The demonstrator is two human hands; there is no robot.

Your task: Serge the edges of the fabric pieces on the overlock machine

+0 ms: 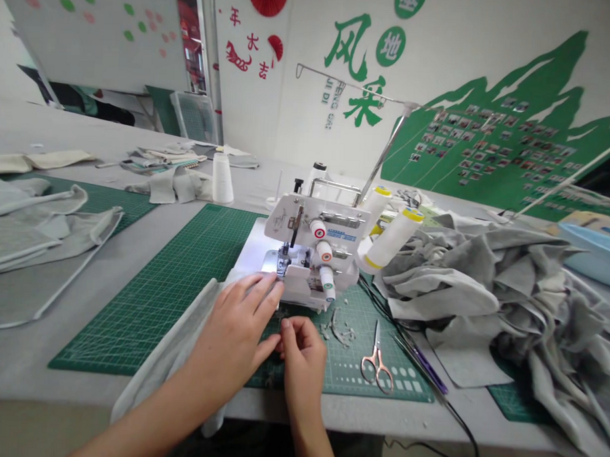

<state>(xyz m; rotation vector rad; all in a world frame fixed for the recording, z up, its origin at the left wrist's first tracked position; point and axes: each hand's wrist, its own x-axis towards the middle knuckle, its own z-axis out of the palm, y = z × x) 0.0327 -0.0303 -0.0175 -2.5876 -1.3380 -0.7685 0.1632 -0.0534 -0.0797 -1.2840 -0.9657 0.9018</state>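
A white overlock sewing machine (314,249) stands on a green cutting mat (183,264). A strip of grey fabric (181,344) runs from the machine's presser foot (282,264) toward me over the table edge. My left hand (236,326) lies flat on this fabric, fingers stretched toward the foot. Just to its right, my right hand (303,352) has its fingers pinched together at the fabric's edge in front of the machine; what they grip is too small to make out.
Small scissors (377,364) and grey scraps (339,326) lie on the mat right of my hands. A heap of grey cloth (507,295) fills the right side, white thread cones (395,238) beside the machine. Folded grey pieces (39,226) lie left.
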